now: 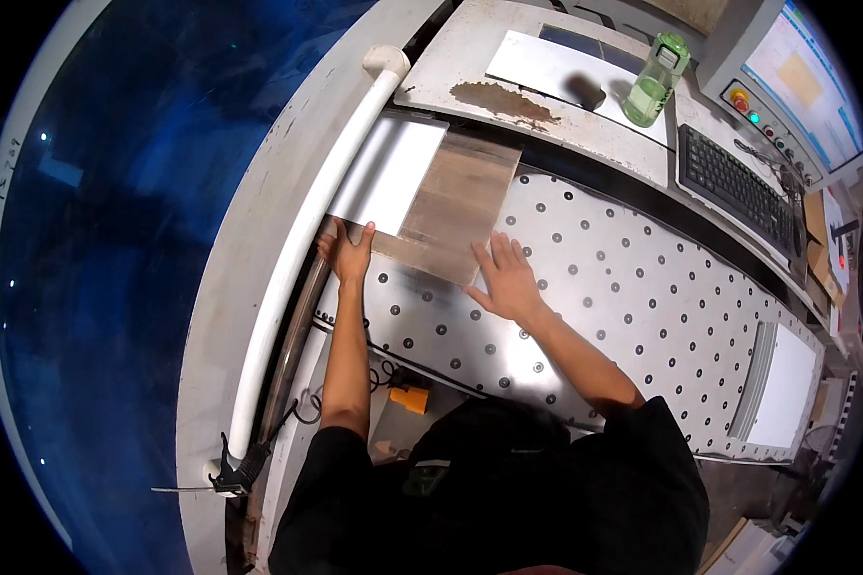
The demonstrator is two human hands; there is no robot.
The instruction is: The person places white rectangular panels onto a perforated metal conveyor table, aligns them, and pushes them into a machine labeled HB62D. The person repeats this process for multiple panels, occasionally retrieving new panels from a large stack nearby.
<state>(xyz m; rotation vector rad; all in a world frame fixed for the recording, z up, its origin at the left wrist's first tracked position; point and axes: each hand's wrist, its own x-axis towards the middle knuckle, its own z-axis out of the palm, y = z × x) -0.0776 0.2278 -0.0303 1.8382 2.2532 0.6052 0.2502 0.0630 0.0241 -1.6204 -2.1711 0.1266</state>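
Note:
A white rectangular panel (393,172) lies flat beside and partly against a brown wood-grain board (462,192) at the far left end of the machine table. My left hand (349,257) is at the panel's near left corner, its thumb apart from the fingers and pointing up along the edge. Some of its fingertips are hard to make out by the white tube. With fingers spread, my right hand (510,280) rests at the near right edge of the brown board, its fingertips touching that edge.
A long white tube (307,230) runs along the left. The table (585,287) is studded with black-ringed rollers. Behind it stand a green bottle (654,81), a black keyboard (738,187) and a screen (805,77). A black handheld tool (240,470) with a coiled cord is at lower left.

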